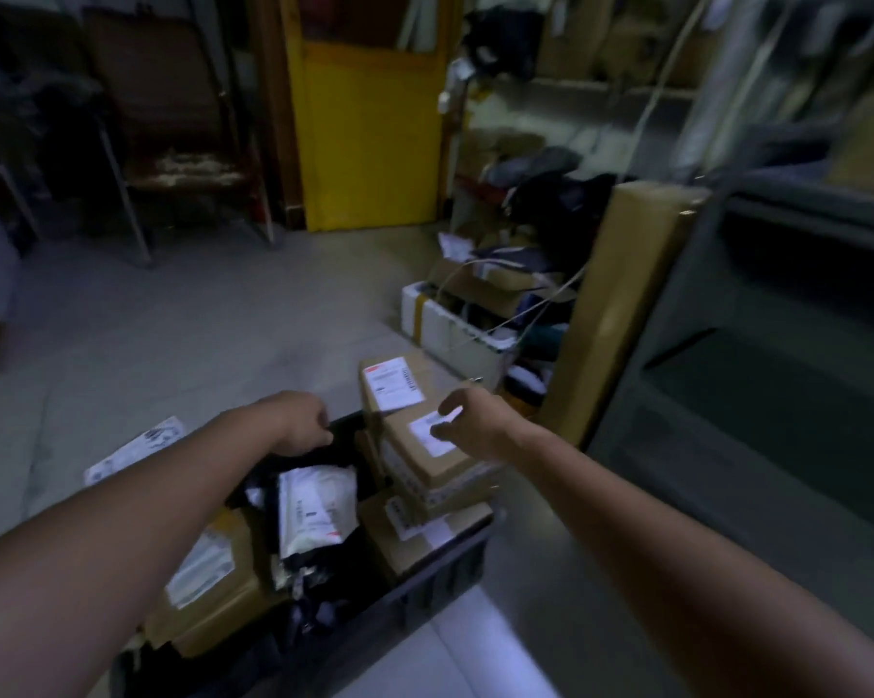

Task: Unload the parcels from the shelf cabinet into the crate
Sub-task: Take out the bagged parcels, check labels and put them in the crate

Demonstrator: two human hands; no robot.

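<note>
Two hands: the left hand (pixel 305 429) grips the dark plastic crate's (pixel 437 579) far rim. The right hand (pixel 470 420) curls over the top brown cardboard parcel (pixel 417 468); grip unclear.

Labelled cardboard parcels (pixel 427 478) and a white mailer (pixel 314 511) lie piled in the dark crate (pixel 440 579).

Parcels (pixel 427 371) with shipping labels (pixel 393 384), print illegibly blurred.
</note>
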